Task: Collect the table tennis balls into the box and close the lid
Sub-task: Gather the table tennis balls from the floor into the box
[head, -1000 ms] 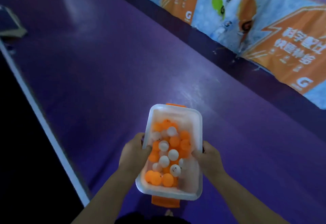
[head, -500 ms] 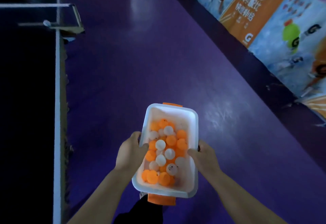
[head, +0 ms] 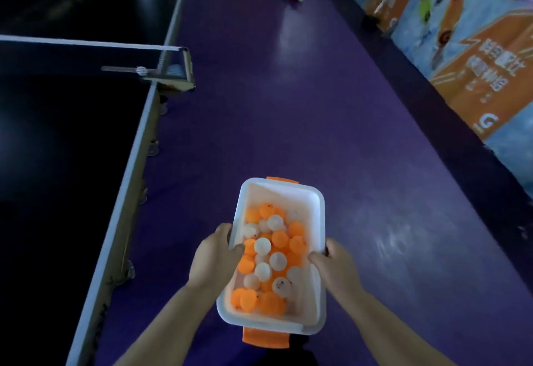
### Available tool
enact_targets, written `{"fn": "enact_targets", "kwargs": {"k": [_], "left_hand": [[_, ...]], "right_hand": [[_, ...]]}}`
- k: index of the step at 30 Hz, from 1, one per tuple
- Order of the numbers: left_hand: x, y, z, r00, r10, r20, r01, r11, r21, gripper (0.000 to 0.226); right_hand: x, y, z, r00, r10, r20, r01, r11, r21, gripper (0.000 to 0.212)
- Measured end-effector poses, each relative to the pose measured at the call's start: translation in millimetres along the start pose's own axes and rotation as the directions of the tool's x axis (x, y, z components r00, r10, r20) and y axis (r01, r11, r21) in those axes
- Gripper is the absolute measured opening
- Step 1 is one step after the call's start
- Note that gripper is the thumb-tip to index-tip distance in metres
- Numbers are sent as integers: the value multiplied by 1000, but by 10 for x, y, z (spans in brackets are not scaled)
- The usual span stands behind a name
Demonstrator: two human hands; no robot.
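**Left hand** [head: 215, 253]: grips the long side of the box at 9 o'clock, thumb hooked over the rim, fingers hidden underneath.

**Right hand** [head: 334, 264]: the same clamp at 3 o'clock, thumb inside the wall.

**Box** [head: 289, 197]: white plastic tub, carried in the air above the purple floor [head: 288, 106]. Orange latch tabs at 12 o'clock [head: 282, 180] and 6 o'clock [head: 265, 338]. No lid in view. Probably stiff, smooth-walled and light. The rim is the surest hold, with two sides taken for balance.

**Balls** [head: 271, 262]: orange and white, heaped loose in the near half. Probably near weightless, hard and quick to roll. Tilting the box would shift them, and a jolt could bounce some out.

**Counter** [head: 57, 163]: dark playing surface at 9 to 11 o'clock. One white stray ball [head: 141, 71] lies by the net post [head: 184, 70], not yet collected.

**Banners** [head: 476, 77]: orange and blue barriers from 1 to 3 o'clock.
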State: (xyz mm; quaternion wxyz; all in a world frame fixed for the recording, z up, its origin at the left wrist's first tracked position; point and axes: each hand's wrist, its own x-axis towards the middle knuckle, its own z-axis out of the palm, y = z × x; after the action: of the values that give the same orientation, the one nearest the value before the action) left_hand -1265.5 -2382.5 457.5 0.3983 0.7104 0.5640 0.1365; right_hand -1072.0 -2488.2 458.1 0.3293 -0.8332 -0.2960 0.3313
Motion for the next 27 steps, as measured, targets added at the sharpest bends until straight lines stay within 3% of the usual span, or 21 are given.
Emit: {"fn": "enact_targets", "kwargs": {"k": [6, 14, 20, 27], "left_hand": [[895, 173, -181, 971, -132, -197, 122, 991, -62, 17], [1835, 477, -324, 857, -357, -371, 322, 934, -153, 40], [2123, 338, -580, 733, -484, -477, 458, 871, -180, 27], [2477, -59, -1275, 674, -495, -548, 480, 858, -185, 18]], "right_hand": [[1168, -683, 98, 977, -137, 166, 142, 990, -22, 24], [2447, -1507, 183, 893, -237, 383, 259, 966, -6, 27], [2912, -1931, 682, 828, -252, 500, 319, 946, -51, 18], [3031, -2616, 1381, 798, -308, 518, 383, 923, -41, 18]]}}
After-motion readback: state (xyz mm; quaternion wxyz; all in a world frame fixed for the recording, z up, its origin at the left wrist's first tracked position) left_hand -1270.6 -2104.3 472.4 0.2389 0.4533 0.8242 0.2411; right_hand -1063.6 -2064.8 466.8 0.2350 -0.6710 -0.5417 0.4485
